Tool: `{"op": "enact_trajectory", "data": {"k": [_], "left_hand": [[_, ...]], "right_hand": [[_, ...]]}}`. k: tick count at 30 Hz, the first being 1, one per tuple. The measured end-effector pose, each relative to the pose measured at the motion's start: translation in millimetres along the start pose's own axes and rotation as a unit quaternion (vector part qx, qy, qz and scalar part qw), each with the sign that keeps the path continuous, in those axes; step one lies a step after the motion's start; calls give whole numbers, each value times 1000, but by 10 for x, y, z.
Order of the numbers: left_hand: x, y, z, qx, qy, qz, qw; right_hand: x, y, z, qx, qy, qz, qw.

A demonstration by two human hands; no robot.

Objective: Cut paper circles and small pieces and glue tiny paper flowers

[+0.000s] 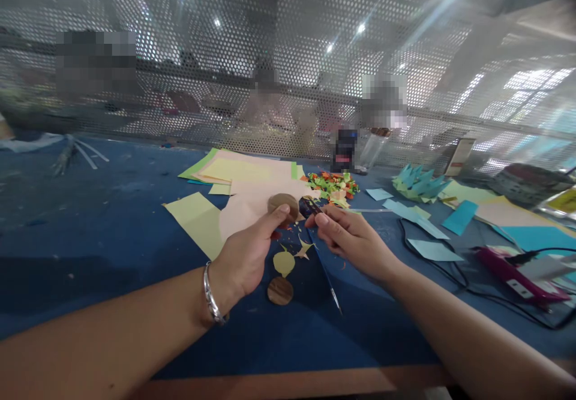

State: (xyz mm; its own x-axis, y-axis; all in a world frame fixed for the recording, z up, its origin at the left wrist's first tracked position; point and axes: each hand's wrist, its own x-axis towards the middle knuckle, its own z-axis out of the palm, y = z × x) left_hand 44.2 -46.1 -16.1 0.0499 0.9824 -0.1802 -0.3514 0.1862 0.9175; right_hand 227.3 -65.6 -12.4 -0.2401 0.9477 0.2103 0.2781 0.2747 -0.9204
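Between thumb and fingers, my left hand (245, 259) grips a round brown wooden disc (282, 203), held up above the table. Close to its right, my right hand (348, 235) is closed on a small dark tool (311, 208) whose tip points at the disc; its kind is too blurred to tell. Below the hands lie a round yellow paper piece (284, 263), a second wooden disc (279, 291) and a pointed paper offcut (304, 249). A thin blue paintbrush (330, 286) lies under my right hand, its upper end hidden.
Pale and green paper sheets (198, 223) spread behind my hands, beside a pile of colourful paper scraps (333, 187). On the right are blue paper strips (416, 217), a folded blue-green paper piece (418, 181) and a magenta power strip (517, 277) with cables. A perforated screen (193, 100) stands behind.
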Motion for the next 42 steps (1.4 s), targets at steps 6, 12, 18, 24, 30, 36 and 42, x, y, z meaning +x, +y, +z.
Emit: {"op": "enact_trajectory", "data": {"k": [6,12,18,24,30,36,42], "left_hand": [[-39,5,-7,-25,-51,10,998],[-14,-28,-44,-29,-104,32,994],[18,-35,-62,-3,-67,51,996],[-15,-34,-49,-25,-102,55,993],[-75,-45,-6,-38,-136,41,989],[-111,-38,29,-16,-162,33,986],[-127,-19,70,-1,-168,40,985]], "right_hand": [[-14,-28,28,64,15,57,996],[-10,-7,41,59,16,62,996],[5,-2,57,95,20,76,992],[-6,5,62,106,23,91,990],[-6,3,84,117,32,100,988],[-6,-45,117,148,55,91,983],[0,-43,130,180,66,86,978]]}}
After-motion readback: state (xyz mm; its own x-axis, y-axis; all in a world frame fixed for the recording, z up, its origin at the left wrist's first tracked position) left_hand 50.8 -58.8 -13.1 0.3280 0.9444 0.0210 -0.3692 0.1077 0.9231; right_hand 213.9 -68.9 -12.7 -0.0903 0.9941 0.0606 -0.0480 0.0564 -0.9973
